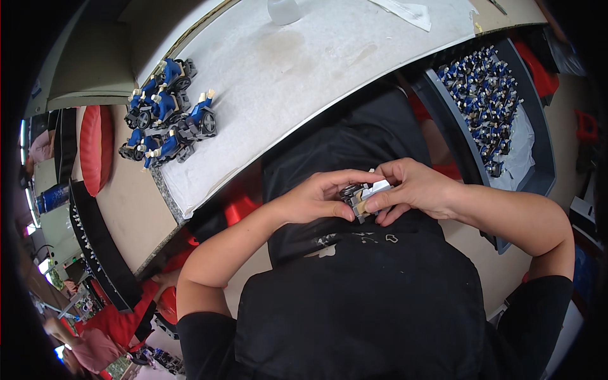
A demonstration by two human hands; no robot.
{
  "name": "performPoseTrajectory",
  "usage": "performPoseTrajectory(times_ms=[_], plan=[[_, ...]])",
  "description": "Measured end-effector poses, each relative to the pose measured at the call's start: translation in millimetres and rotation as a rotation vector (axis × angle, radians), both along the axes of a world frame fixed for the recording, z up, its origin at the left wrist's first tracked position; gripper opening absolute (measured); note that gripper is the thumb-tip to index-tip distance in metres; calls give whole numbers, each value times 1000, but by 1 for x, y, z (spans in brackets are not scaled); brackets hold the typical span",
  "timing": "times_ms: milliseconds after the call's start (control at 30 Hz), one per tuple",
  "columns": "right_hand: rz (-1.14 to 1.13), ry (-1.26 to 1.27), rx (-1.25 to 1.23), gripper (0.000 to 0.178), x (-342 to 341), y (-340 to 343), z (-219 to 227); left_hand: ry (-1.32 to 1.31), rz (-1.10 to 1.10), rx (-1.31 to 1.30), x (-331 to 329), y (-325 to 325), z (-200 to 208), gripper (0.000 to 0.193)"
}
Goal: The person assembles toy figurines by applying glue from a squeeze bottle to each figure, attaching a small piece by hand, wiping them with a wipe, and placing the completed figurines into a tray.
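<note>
Over my lap, both hands hold one small toy vehicle [358, 200] with a dark wheel, a tan part and a pale grey-white part. My left hand [310, 199] grips its dark wheel end between thumb and fingers. My right hand [415, 187] is closed round the pale end, its thumb pressed against the tan part; the fingers hide much of the toy. Up on the table to the left stands a group of toy motorcycles [206, 121] with blue-clad riders. At my right, a grey bin [467, 120] holds many small blue figures [481, 95].
The white-covered table [266, 95] runs diagonally ahead, with a translucent container [284, 11] and a white cloth [405, 14] at its far side. A red oblong object [96, 151] and a black strip with small parts [104, 253] lie left. Another person [95, 345] sits lower left.
</note>
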State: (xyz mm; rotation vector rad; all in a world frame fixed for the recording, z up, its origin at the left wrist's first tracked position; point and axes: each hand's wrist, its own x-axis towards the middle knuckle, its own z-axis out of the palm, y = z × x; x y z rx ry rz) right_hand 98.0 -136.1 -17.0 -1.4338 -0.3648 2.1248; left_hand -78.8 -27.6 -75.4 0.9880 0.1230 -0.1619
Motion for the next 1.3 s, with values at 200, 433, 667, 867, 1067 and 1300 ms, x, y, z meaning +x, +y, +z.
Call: performPoseTrajectory(times_ms=[200, 433, 667, 867, 1067, 1300], plan=[[-67, -13, -1, 25, -6, -5, -4, 27, -18, -26, -1, -1, 1, 65], [-115, -25, 36, 22, -8, -8, -9, -72, 17, 88, -3, -4, -4, 59], [-81, 7, -46, 23, -1, 0, -14, 130, 9, -2, -1, -1, -4, 61], [-33, 42, -114, 28, 3, 6, -16, 168, 14, -39, 0, -1, -5, 60], [-21, 54, -158, 24, 5, 8, -21, 188, 0, -31, 3, 1, -3, 58], [-49, 183, -229, 29, 9, 10, -33, 169, 34, -124, 4, 0, -9, 50]])
